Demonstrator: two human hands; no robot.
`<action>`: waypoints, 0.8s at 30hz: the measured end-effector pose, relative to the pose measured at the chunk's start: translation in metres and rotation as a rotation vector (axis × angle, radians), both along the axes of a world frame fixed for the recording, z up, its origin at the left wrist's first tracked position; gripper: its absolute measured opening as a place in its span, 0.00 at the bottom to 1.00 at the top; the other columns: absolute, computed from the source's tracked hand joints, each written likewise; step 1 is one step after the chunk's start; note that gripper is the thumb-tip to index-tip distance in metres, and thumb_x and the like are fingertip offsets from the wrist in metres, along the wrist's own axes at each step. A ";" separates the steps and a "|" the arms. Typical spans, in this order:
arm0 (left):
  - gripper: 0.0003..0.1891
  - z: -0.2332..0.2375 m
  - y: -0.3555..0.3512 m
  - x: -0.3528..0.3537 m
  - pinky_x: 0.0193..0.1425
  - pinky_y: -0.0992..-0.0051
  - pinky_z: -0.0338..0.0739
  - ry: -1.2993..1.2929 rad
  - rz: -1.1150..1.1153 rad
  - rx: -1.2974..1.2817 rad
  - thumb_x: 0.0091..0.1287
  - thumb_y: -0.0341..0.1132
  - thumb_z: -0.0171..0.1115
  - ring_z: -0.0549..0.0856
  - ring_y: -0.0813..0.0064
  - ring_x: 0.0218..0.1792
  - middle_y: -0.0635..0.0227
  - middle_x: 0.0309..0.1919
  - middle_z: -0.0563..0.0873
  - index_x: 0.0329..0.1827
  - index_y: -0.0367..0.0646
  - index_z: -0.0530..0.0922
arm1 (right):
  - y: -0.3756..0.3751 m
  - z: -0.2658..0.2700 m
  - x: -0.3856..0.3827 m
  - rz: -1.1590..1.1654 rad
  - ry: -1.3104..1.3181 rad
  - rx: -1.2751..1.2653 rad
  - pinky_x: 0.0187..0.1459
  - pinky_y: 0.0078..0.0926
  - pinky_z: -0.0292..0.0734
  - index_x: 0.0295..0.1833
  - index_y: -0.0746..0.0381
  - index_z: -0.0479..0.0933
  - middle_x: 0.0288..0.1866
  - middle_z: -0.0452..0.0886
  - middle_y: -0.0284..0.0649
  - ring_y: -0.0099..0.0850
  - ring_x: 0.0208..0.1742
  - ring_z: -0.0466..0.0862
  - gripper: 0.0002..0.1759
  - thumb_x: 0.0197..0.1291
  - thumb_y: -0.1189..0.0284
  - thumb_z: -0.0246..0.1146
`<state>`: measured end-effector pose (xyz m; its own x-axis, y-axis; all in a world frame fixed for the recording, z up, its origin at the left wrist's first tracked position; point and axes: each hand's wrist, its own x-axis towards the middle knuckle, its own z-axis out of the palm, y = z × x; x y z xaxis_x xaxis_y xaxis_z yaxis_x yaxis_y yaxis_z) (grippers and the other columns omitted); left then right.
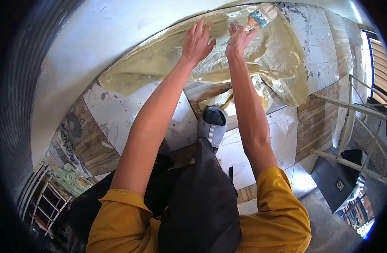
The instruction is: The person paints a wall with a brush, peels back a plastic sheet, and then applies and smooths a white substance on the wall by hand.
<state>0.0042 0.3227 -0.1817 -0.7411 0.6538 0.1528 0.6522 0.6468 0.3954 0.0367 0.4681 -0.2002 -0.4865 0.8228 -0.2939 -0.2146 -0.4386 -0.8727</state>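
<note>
My left hand (197,44) is over a yellowish, crinkled plastic sheet (282,63), close to the wall, with its fingers stretched out and nothing in them. Beside it, my right hand (240,41) is turned partly palm-up and holds a wide paintbrush (258,19) by the handle end. The brush has a blue band, and its pale bristles point up and right, away from me. The sheet lies along the foot of the wall, wrinkled more on the right. A bunched part of it (227,101) sits under my right forearm, near my shoe.
A pale wall (100,33) curves along the far left side. The floor has white marble-look tiles (181,126) and wood-look ones, spotted with paint. At right stand a metal frame (349,109) and a black box-like object (335,179). A metal rack (46,198) and crumpled cloth (71,179) are lower left.
</note>
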 end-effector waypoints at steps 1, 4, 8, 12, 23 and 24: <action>0.33 0.000 0.003 0.000 0.71 0.52 0.72 -0.004 -0.005 -0.004 0.68 0.46 0.67 0.73 0.51 0.71 0.54 0.76 0.69 0.72 0.39 0.71 | -0.003 0.002 -0.001 -0.005 -0.004 -0.004 0.59 0.38 0.79 0.80 0.58 0.43 0.64 0.75 0.57 0.47 0.58 0.85 0.39 0.70 0.80 0.55; 0.34 -0.003 0.014 -0.006 0.71 0.51 0.71 0.016 -0.044 0.002 0.67 0.46 0.68 0.72 0.51 0.72 0.53 0.77 0.67 0.72 0.39 0.71 | -0.007 0.003 -0.004 -0.010 0.049 -0.078 0.57 0.37 0.80 0.78 0.57 0.47 0.61 0.76 0.54 0.44 0.55 0.85 0.37 0.69 0.80 0.55; 0.35 -0.009 0.021 -0.014 0.72 0.50 0.70 0.059 -0.050 0.003 0.66 0.47 0.69 0.70 0.49 0.72 0.53 0.79 0.64 0.72 0.39 0.71 | -0.011 -0.009 -0.003 0.010 -0.004 -0.043 0.56 0.36 0.80 0.73 0.57 0.54 0.59 0.76 0.51 0.42 0.53 0.85 0.31 0.69 0.81 0.55; 0.36 -0.014 0.023 -0.017 0.72 0.49 0.69 0.066 -0.044 -0.021 0.65 0.48 0.70 0.69 0.48 0.73 0.51 0.79 0.64 0.72 0.38 0.70 | -0.013 -0.010 -0.003 -0.002 0.040 -0.020 0.56 0.36 0.80 0.70 0.58 0.56 0.58 0.77 0.51 0.42 0.54 0.85 0.28 0.69 0.82 0.55; 0.36 -0.017 0.028 -0.017 0.73 0.49 0.66 0.008 0.007 -0.073 0.66 0.50 0.69 0.69 0.51 0.72 0.54 0.77 0.67 0.72 0.39 0.70 | -0.013 -0.004 -0.003 -0.004 0.033 -0.009 0.52 0.32 0.79 0.71 0.63 0.58 0.56 0.76 0.46 0.33 0.50 0.81 0.29 0.66 0.81 0.57; 0.35 -0.017 0.028 -0.018 0.74 0.49 0.65 -0.003 0.007 -0.092 0.67 0.51 0.68 0.68 0.51 0.72 0.55 0.77 0.67 0.72 0.40 0.71 | -0.015 0.000 -0.003 -0.028 0.041 0.015 0.49 0.31 0.80 0.69 0.64 0.59 0.56 0.75 0.47 0.32 0.47 0.80 0.28 0.66 0.80 0.58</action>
